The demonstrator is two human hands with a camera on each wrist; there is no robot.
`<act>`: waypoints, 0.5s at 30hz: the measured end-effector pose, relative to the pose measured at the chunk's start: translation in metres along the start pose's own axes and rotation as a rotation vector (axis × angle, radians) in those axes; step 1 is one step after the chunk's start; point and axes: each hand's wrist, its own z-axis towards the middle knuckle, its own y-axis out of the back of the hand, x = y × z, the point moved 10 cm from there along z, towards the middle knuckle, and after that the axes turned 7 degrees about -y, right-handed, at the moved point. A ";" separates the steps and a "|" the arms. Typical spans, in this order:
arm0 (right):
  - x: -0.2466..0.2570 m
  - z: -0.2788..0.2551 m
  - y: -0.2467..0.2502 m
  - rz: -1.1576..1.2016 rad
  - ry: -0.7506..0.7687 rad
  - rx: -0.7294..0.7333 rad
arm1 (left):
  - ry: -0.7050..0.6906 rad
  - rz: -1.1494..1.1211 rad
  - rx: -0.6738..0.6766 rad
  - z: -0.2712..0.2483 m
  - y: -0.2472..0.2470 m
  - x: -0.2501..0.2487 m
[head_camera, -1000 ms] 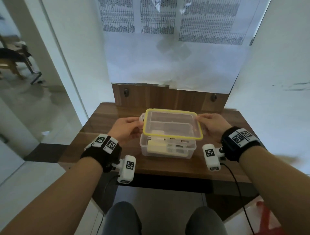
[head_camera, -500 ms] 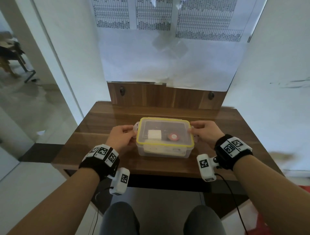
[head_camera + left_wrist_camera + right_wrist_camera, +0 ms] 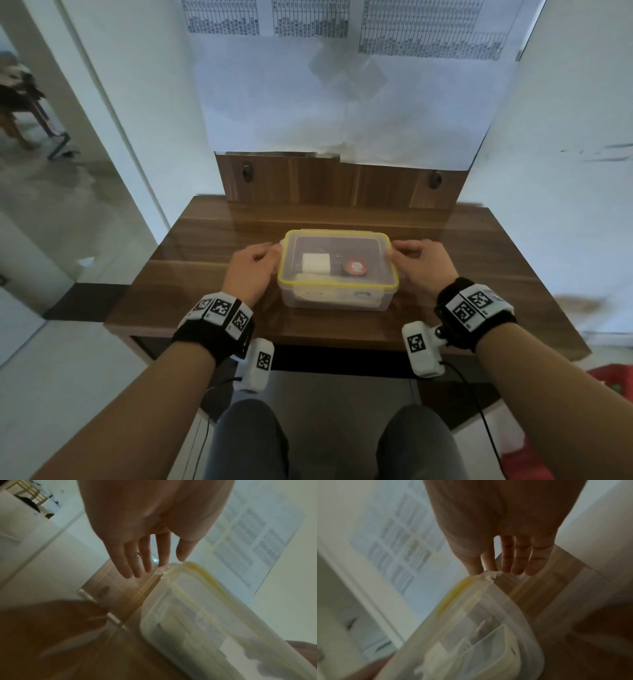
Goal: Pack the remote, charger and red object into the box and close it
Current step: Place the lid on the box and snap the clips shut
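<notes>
A wooden counter point(image 3: 212, 274) is seen from above, with a clear plastic box point(image 3: 337, 298) set near its middle. The box is covered by a transparent lid point(image 3: 337, 245) with a yellow rim, lying flat on top. Through the lid, a white charger point(image 3: 317, 263) and, just to its right, a round red object point(image 3: 354, 268) are visible; a pale remote point(image 3: 329, 293) is laid along the near wall beneath them.

The left hand point(image 3: 251, 270) is placed at the left end of the box, its fingers point(image 3: 145, 558) nearly straight and slightly spread, with the tips met at the lid's side tab point(image 3: 162, 570). The right hand point(image 3: 423, 265) is mirrored at the right end, its fingers point(image 3: 506, 561) extended and close together, the tips touching the opposite tab point(image 3: 493, 574). Nothing is gripped by either hand.
</notes>
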 end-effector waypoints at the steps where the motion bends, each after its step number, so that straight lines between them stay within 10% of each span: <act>1: 0.006 -0.001 0.002 -0.122 0.032 -0.024 | -0.017 0.077 0.000 0.001 0.001 -0.007; 15: 0.016 -0.014 -0.002 -0.233 0.086 -0.115 | -0.079 0.271 -0.009 0.001 -0.015 -0.007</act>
